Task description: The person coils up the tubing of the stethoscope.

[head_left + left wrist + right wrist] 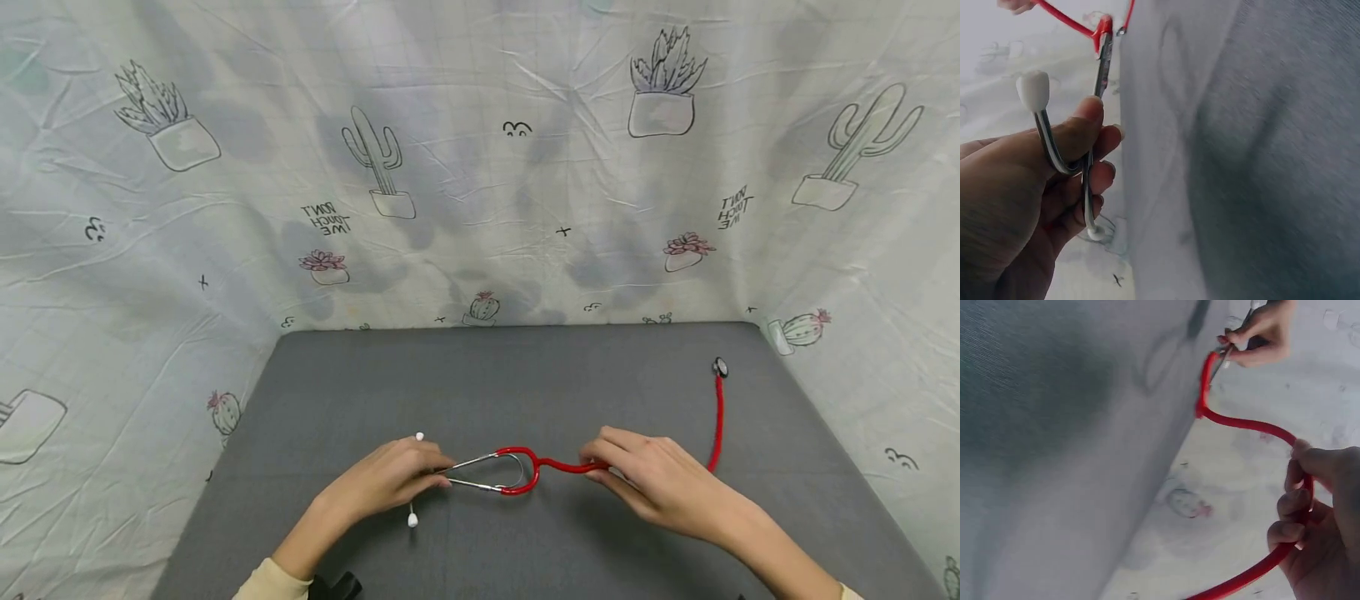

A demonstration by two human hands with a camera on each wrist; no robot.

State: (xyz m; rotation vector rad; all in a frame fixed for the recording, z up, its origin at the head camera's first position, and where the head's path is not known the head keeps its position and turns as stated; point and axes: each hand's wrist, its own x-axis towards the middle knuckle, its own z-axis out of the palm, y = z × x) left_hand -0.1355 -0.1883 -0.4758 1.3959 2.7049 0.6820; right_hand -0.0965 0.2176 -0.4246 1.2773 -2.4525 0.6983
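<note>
A stethoscope [536, 471] with red tubing and metal ear tubes is stretched between both hands above the grey table. My left hand [393, 477] pinches the metal ear tubes between thumb and fingers. In the left wrist view one white eartip [1034, 91] stands above the thumb and the other pokes out below the fingers. Farther along, my right hand [648, 479] grips the red tube [1294, 540], fingers curled round it. Beyond that hand the tubing runs up the table to the round chestpiece [720, 367] at the far right. Part of the tube is hidden behind the right hand.
The grey table [450, 375] reaches back to a pale cloth [480, 167] printed with cacti and potted plants, which hangs behind and on both sides. A small black object [345, 586] shows near the left forearm at the bottom edge.
</note>
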